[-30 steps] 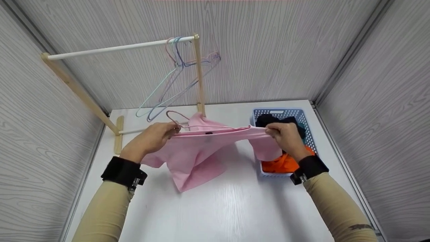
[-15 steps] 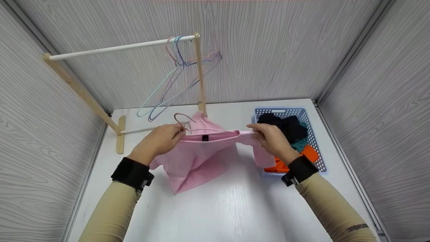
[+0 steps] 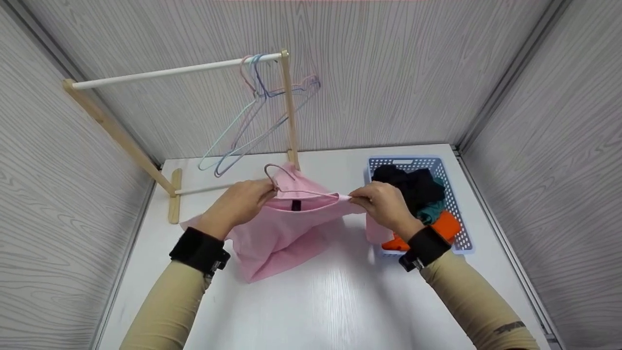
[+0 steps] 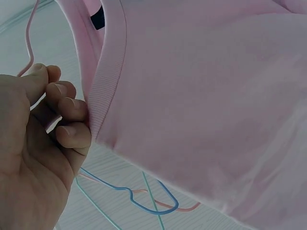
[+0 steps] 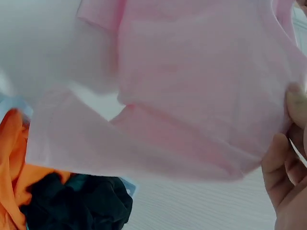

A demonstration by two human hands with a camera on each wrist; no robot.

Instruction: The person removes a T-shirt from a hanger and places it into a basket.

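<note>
A person holds a pink shirt [image 3: 282,228] up over a white table [image 3: 330,301], its hem resting on the tabletop. The left hand [image 3: 240,204] pinches the ribbed collar together with a pink hanger [image 3: 279,177], fingers curled tight in its grip. The right hand [image 3: 384,204] pinches the shirt's shoulder at 3 o'clock from the collar, fingers closed on the cloth. At 3 o'clock from the shirt sits a blue basket [image 3: 457,214] of dark and orange clothes. At 12 o'clock stands a wooden rack [image 3: 170,73] with spare hangers [image 3: 252,121] hooked on its rail.
</note>
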